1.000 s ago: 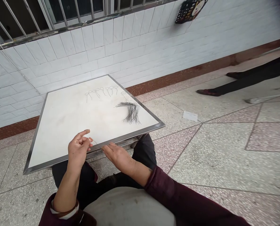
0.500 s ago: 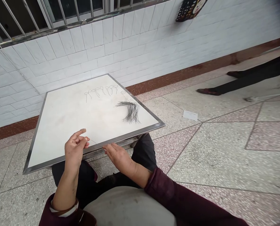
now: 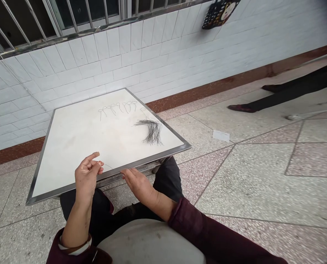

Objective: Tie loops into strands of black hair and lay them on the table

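My left hand [image 3: 87, 174] is over the near edge of the white board [image 3: 80, 143], thumb and a finger pinched on a thin dark wire [image 3: 108, 166]. The wire runs rightward toward my right hand [image 3: 137, 184], whose fingers are pressed together at the board's metal rim; its fingertips appear to be at the wire's other end. A loose bundle of dark wires [image 3: 151, 131] lies on the right part of the board. Along the far side sits a row of several looped wires [image 3: 117, 107], with one more loop [image 3: 143, 109] nearer the bundle.
A tiled wall [image 3: 83, 73] with barred windows stands behind the board. A patterned bag [image 3: 220, 14] hangs on it. At the right, a person's dark-trousered legs [image 3: 284, 93] reach over the floor, near a white paper piece [image 3: 221, 135]. My knees are under the board.
The view has shifted very slightly. Both hands keep nearly the same pose, with the wire still in the left one.
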Available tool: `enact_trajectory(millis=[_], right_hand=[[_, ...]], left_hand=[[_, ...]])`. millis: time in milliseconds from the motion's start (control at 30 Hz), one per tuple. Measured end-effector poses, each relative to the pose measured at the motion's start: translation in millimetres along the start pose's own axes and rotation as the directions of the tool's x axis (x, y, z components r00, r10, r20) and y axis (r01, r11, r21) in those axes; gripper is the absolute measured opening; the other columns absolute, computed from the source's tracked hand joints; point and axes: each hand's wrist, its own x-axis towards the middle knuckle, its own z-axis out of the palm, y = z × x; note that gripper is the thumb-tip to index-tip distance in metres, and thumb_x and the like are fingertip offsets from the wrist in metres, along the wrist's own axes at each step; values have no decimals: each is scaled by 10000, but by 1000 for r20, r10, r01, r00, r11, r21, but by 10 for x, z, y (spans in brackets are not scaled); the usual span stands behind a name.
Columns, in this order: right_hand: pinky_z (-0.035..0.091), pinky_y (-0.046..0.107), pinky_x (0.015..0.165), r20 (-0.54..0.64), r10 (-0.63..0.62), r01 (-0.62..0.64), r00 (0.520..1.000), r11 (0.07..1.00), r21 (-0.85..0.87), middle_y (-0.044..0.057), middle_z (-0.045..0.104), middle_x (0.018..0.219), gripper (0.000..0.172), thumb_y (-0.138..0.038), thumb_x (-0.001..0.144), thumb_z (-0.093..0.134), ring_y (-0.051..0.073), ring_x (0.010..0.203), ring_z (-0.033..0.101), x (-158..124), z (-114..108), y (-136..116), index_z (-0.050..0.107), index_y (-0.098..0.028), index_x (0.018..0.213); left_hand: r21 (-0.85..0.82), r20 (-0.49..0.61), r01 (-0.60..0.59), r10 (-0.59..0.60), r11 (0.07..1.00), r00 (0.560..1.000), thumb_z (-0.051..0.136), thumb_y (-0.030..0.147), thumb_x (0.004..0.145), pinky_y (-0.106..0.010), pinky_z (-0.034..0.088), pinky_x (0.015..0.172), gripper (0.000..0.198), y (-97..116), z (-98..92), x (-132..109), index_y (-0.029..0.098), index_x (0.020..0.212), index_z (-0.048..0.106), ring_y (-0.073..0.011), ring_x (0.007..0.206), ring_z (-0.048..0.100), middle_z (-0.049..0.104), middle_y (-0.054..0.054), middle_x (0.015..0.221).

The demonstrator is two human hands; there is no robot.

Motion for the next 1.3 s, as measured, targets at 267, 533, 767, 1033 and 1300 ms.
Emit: enact_trajectory(millis=[267, 533, 767, 1033, 1300], right_hand=[[530, 317, 700, -3, 66, -66, 998, 996, 68, 62, 644, 862, 203, -148, 953, 417, 195, 786, 622, -42, 47, 29, 546, -206, 1098], [517, 287, 698, 198, 191, -222, 962, 963, 152, 52, 669, 830, 167, -220, 966, 420, 168, 741, 645, -202, -140, 234, 581, -185, 993], [488, 241, 601, 214, 345, -401, 914, 851, 340, 51, 700, 835, 249, -363, 924, 494, 147, 671, 630, 104, -532, 391, 660, -181, 960], [403, 185, 388, 366, 423, -559, 829, 592, 581, -14, 645, 677, 186, -371, 820, 599, 73, 432, 452, 312, -254, -49, 641, -191, 842], [315, 175, 382, 363, 582, -620, 727, 331, 711, -20, 633, 692, 283, -468, 780, 609, 58, 433, 412, 331, -305, 296, 575, -190, 821]], left_hand=[[16, 13, -6, 6, 1000, 1000, 769, 367, 651, -245, 513, 583, 497, -40, -28, 47, 144, 1085, 674, -109, 577, 604, 680, -5, 691], [26, -24, -11, 12, 1000, 1000, 760, 368, 653, -236, 510, 586, 504, -66, -132, 112, 144, 1093, 661, -102, 581, 590, 680, -4, 701], [121, 132, 45, -61, 992, 989, 736, 323, 643, -222, 491, 532, 473, -42, -39, 158, 156, 1079, 664, -116, 575, 600, 665, 3, 675], [94, 345, 91, -118, 991, 931, 716, 354, 715, -230, 509, 548, 543, -80, 245, 187, 156, 1204, 586, -150, 679, 643, 687, -40, 791], [-68, 307, 185, -156, 980, 939, 619, 505, 812, -314, 535, 763, 651, -245, 67, 341, 174, 1349, 459, -190, 901, 671, 676, -143, 1131]])
